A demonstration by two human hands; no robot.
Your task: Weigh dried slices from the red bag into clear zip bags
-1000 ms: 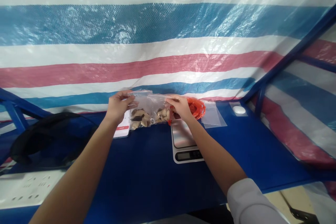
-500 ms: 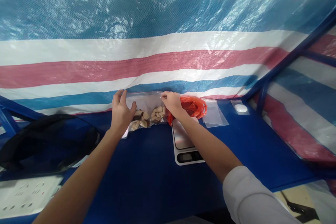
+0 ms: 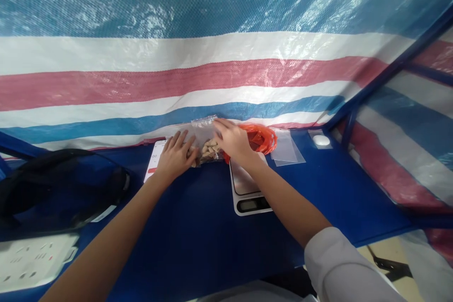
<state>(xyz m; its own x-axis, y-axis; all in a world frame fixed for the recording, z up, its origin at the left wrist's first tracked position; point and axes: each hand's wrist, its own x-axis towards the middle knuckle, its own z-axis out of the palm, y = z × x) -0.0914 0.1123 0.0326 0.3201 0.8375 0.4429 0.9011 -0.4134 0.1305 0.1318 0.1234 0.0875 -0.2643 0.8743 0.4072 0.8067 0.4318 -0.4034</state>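
Note:
Clear plastic bags holding pale brown, chunky pieces [image 3: 211, 147] rest against the striped sheet at the back of the blue table. My left hand [image 3: 178, 155] lies over the left part of the bags with its fingers spread, covering some of the pieces. On the right, my right hand [image 3: 233, 140] touches the upper plastic of a bag [image 3: 203, 127], fingers stretched out and apart. A white phone [image 3: 153, 163] with a lit screen shows left of my left hand. Below my right wrist sits a digital scale [image 3: 244, 184], partly hidden by my forearm.
An orange-red plastic bag [image 3: 264, 138] lies behind the scale. Flat clear bags [image 3: 288, 149] and a white round object [image 3: 321, 140] are further right. At left are a black strap-like item [image 3: 63, 165] and a white power strip [image 3: 35, 259].
My left hand has moved down and flattened over the bags, uncovering the phone. My right fingers have stretched out from a pinch at the bag's top edge, which now looks folded and crumpled.

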